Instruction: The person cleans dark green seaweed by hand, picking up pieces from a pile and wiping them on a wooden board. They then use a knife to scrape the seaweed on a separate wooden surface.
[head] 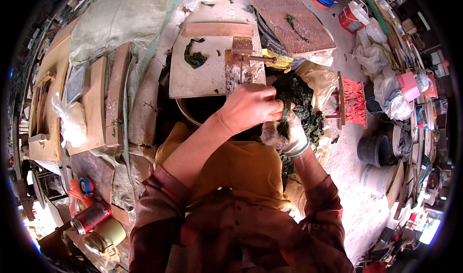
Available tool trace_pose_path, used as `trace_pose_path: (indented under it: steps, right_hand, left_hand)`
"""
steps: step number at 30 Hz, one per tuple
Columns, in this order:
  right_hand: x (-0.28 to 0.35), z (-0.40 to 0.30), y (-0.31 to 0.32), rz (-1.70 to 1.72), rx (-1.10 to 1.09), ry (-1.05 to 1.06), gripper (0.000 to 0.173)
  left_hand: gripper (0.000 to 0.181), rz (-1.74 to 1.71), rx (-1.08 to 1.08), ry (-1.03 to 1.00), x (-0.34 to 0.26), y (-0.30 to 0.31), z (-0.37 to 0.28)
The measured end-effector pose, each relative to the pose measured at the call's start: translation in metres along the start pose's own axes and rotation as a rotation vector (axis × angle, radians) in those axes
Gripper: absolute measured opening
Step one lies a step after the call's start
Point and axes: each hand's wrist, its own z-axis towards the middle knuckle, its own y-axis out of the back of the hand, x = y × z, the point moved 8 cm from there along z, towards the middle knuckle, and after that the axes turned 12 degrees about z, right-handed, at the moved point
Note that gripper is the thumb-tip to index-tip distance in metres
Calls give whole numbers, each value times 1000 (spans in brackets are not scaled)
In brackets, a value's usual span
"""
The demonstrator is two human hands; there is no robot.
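My bare left hand (249,104) and my gloved right hand (289,135) meet in front of my lap. Between them is a dark green leafy strip (286,110), apparently dried seaweed, with the fingers of both hands closed on it. My right hand wears a pale, soiled work glove with a green cuff edge. Just beyond it lies a heap of the same dark green material (300,95) in a crumpled tan bag (318,77). Ahead of my left hand is a whitish dusty board (197,77) with a loose green piece (196,59) and a rusty metal fixture (238,61) on it.
A wooden bar (217,30) lies across the white board. Beyond stands a reddish board (293,23) with green scraps. Left are a stuffed woven sack (119,19), wooden planks (117,95) and a red flask (90,217). Right are a small red-strapped stool (353,101) and a black bucket (374,150).
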Motion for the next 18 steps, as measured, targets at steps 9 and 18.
trace_pose_path:
  steps: [9,18]
  right_hand:
    - [65,-25,-62,-1623,-210,851,53]
    - [52,-11,-45,-1283,-279,329,55]
  left_hand:
    - [13,-85,46,347,29,-15,-8]
    - [6,-554,203,592,47,-44,-22]
